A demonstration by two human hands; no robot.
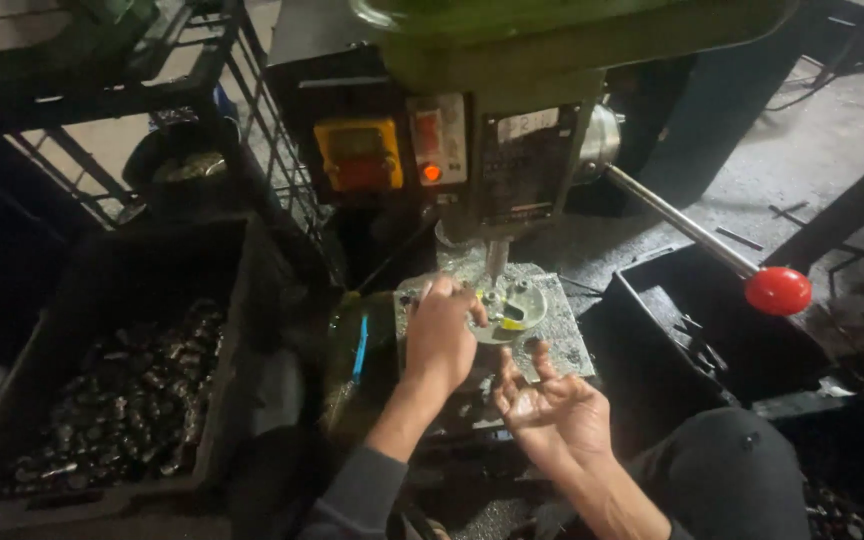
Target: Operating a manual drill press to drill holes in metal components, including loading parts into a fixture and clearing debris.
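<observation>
Metal fixture plate [512, 310] under drill spindle [495, 255]: left hand [440, 335] is pressing it with curled fingers; right hand [552, 405] is waiting near, fingers spread, best kept clear.

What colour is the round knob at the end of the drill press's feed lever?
Red: the glossy round knob on the metal lever, clearest in the head view.

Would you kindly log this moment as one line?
left hand: on fixture under drill | right hand: open, empty | crate: parts

A single head-worn camera looks steeply down and forward from close above the fingers [449, 291], facing the drill press [512, 150] just beyond them; the dim light perhaps hides the edges.
</observation>
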